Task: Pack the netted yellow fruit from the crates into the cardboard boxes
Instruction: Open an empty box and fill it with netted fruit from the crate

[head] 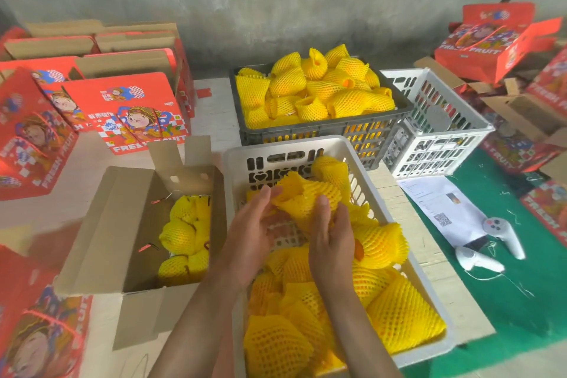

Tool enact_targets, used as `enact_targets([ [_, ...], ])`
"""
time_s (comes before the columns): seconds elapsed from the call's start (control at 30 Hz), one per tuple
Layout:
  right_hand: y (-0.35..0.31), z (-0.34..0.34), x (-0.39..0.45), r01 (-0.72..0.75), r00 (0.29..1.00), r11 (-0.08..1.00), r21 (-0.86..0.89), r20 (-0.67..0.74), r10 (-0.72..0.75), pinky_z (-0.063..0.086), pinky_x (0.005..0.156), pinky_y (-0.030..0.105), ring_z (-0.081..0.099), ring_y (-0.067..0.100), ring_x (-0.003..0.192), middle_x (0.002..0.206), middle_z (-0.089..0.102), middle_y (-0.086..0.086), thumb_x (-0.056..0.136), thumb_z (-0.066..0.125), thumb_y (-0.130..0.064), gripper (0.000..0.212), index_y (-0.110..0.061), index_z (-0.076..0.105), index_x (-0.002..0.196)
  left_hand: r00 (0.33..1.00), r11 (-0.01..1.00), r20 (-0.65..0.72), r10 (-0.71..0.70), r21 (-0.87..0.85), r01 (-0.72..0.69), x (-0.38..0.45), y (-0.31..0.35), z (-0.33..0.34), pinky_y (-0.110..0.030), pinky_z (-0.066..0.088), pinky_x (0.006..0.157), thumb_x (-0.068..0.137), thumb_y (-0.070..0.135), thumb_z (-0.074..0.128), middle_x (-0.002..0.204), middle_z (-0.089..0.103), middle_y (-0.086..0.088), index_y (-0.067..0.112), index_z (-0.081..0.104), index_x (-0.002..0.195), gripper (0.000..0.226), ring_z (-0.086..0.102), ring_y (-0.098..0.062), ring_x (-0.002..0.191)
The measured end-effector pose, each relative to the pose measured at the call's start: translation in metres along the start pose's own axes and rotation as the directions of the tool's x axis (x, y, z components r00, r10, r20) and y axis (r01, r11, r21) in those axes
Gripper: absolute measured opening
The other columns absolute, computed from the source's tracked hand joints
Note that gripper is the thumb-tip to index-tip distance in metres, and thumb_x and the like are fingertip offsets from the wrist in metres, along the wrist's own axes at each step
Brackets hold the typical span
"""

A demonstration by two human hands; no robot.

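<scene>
Both my hands hold one netted yellow fruit (303, 196) above the near white crate (233, 163). My left hand (251, 230) cups it from the left with fingers curled under the net. My right hand (331, 233) grips its lower right side. The crate below holds several more netted fruit (399, 316). To its left stands an open cardboard box (122, 224) with several netted fruit (184, 236) along its right side. Behind, a grey crate (306, 129) is heaped with netted fruit (313, 89).
An empty white crate (435, 132) stands at the right of the grey one. Red printed fruit boxes (122, 107) are stacked at the left and back right. Papers (438, 202) and two white controllers (497, 242) lie on the green mat at the right.
</scene>
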State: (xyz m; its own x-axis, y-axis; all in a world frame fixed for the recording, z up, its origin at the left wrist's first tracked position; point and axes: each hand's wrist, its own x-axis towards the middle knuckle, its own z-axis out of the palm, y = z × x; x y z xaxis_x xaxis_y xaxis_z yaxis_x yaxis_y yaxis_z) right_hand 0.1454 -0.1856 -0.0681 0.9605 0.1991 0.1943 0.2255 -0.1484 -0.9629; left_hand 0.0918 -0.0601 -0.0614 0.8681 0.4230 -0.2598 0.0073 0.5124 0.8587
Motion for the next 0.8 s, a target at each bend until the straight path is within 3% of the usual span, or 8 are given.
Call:
enact_targets([
  [0.1, -0.004, 0.000, -0.004, 0.010, 0.998, 0.999, -0.043, -0.063, -0.013, 0.035, 0.050, 0.017, 0.047, 0.003, 0.056, 0.070, 0.057, -0.009, 0.111, 0.038, -0.041, 0.036, -0.021, 0.052, 0.083, 0.995, 0.976, 0.019, 0.097, 0.192, -0.099, -0.001, -0.017, 0.019, -0.054, 0.057, 0.093, 0.078, 0.060, 0.082, 0.125, 0.069, -0.005, 0.037, 0.048, 0.142, 0.076, 0.069, -0.028, 0.115],
  [0.2, -0.010, -0.004, -0.008, 0.042, 0.996, 0.995, -0.087, 0.085, -0.035, 0.048, 0.053, 0.033, 0.062, 0.007, 0.062, 0.071, 0.066, -0.007, 0.112, 0.040, -0.038, 0.036, -0.021, 0.061, 0.087, 0.985, 0.972, -0.068, 0.159, 0.186, -0.144, 0.004, -0.022, 0.035, -0.061, 0.057, 0.092, 0.079, 0.054, 0.083, 0.116, 0.073, -0.009, 0.019, 0.062, 0.126, 0.063, 0.071, -0.030, 0.109],
  [0.37, -0.009, -0.050, 0.011, 0.381, 0.923, 0.741, -0.553, 0.269, -0.275, 0.057, 0.082, 0.046, 0.067, 0.026, 0.100, 0.109, 0.076, -0.002, 0.098, 0.066, -0.025, 0.014, -0.021, 0.077, 0.105, 0.962, 0.951, -0.107, -0.253, -0.211, 0.227, 0.018, -0.006, 0.017, -0.043, 0.059, 0.080, 0.080, 0.041, 0.086, 0.118, 0.070, -0.017, 0.009, 0.063, 0.125, 0.060, 0.071, -0.029, 0.100],
  [0.43, -0.003, -0.067, 0.017, 0.308, 0.935, 0.580, -0.754, 0.354, -0.037, 0.037, 0.116, 0.051, 0.046, 0.032, 0.140, 0.151, 0.054, 0.003, 0.094, 0.066, -0.032, 0.038, -0.028, 0.066, 0.132, 0.915, 0.886, -0.038, -0.402, -0.268, 0.378, 0.018, -0.006, 0.018, -0.038, 0.060, 0.072, 0.072, 0.035, 0.093, 0.123, 0.066, -0.020, 0.013, 0.062, 0.130, 0.069, 0.068, -0.031, 0.096],
  [0.5, 0.009, -0.075, 0.016, 0.241, 0.906, 0.417, -0.876, 0.357, 0.226, 0.012, 0.126, 0.050, 0.011, 0.031, 0.157, 0.171, 0.015, 0.001, 0.096, 0.060, -0.041, 0.059, -0.039, 0.041, 0.151, 0.889, 0.857, 0.029, -0.456, -0.255, 0.448, 0.018, -0.009, 0.022, -0.033, 0.056, 0.062, 0.069, 0.031, 0.096, 0.115, 0.068, -0.019, 0.011, 0.062, 0.130, 0.072, 0.068, -0.031, 0.087],
  [0.53, 0.014, -0.077, 0.015, 0.217, 0.908, 0.402, -0.890, 0.335, 0.252, 0.014, 0.127, 0.050, 0.008, 0.032, 0.157, 0.171, 0.008, 0.000, 0.096, 0.059, -0.039, 0.061, -0.040, 0.035, 0.153, 0.880, 0.847, 0.060, -0.470, -0.250, 0.470, 0.018, -0.011, 0.025, -0.030, 0.054, 0.058, 0.069, 0.029, 0.097, 0.109, 0.070, -0.019, 0.011, 0.062, 0.130, 0.073, 0.067, -0.029, 0.083],
  [0.67, 0.017, -0.077, 0.020, 0.062, 0.965, 0.534, -0.843, 0.187, 0.183, 0.034, 0.114, 0.046, 0.033, 0.034, 0.144, 0.163, 0.031, 0.008, 0.094, 0.061, -0.021, 0.065, -0.026, 0.039, 0.155, 0.890, 0.862, 0.087, -0.447, -0.224, 0.455, 0.013, -0.021, 0.028, -0.026, 0.048, 0.049, 0.066, 0.035, 0.098, 0.095, 0.068, -0.016, 0.012, 0.061, 0.127, 0.075, 0.063, -0.025, 0.071],
  [0.8, 0.021, -0.078, 0.025, -0.015, 0.998, 0.831, -0.555, 0.043, 0.047, 0.044, 0.105, 0.042, 0.057, 0.034, 0.122, 0.139, 0.060, 0.006, 0.084, 0.075, -0.017, 0.057, -0.011, 0.061, 0.139, 0.927, 0.929, -0.064, -0.369, -0.061, 0.366, 0.006, -0.027, 0.026, -0.025, 0.045, 0.042, 0.062, 0.066, 0.089, 0.084, 0.070, -0.012, 0.026, 0.070, 0.112, 0.066, 0.061, -0.020, 0.058],
])
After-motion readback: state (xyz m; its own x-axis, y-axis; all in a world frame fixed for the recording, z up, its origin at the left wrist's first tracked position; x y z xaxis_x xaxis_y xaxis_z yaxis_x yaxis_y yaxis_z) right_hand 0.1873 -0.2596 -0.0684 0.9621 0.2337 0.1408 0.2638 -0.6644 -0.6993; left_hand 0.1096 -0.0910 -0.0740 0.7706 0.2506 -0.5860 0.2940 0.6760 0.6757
